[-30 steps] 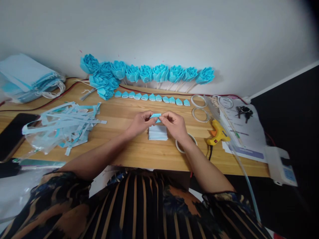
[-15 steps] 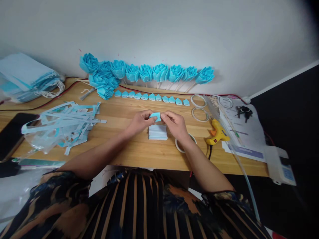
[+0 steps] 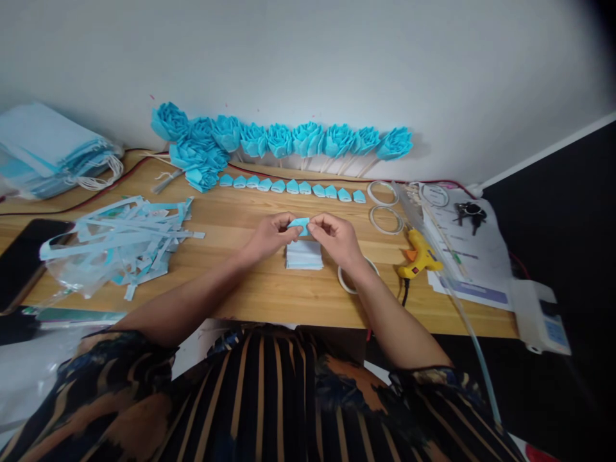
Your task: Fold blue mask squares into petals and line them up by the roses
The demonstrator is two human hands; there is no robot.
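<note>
Between my two hands is a small blue piece of fabric-like sheet (image 3: 301, 224), pinched at both sides. My left hand (image 3: 270, 236) is closed on its left side, thumb in front. Thumb and fingers of my right hand (image 3: 337, 239) grip the right end. Just below lies a stack of pale rectangular sheets (image 3: 304, 255) on the wooden table (image 3: 250, 289). Beyond my hands runs a row of small folded blue petals (image 3: 292, 187). Behind that row, several blue flowers on sticks (image 3: 308, 138) lean against the wall.
On the left are cut strips (image 3: 144, 240), a phone (image 3: 29, 256) and a pile of face masks (image 3: 52, 141). To the right are a yellow glue gun (image 3: 419, 255), tape rolls (image 3: 386, 220), papers (image 3: 481, 256) and keys (image 3: 471, 215). Another roll (image 3: 342, 280) sits under my right forearm.
My right thumb has shifted slightly left along the edge of the blue piece. Both hands keep their grip, and the objects on the table stay in place.
</note>
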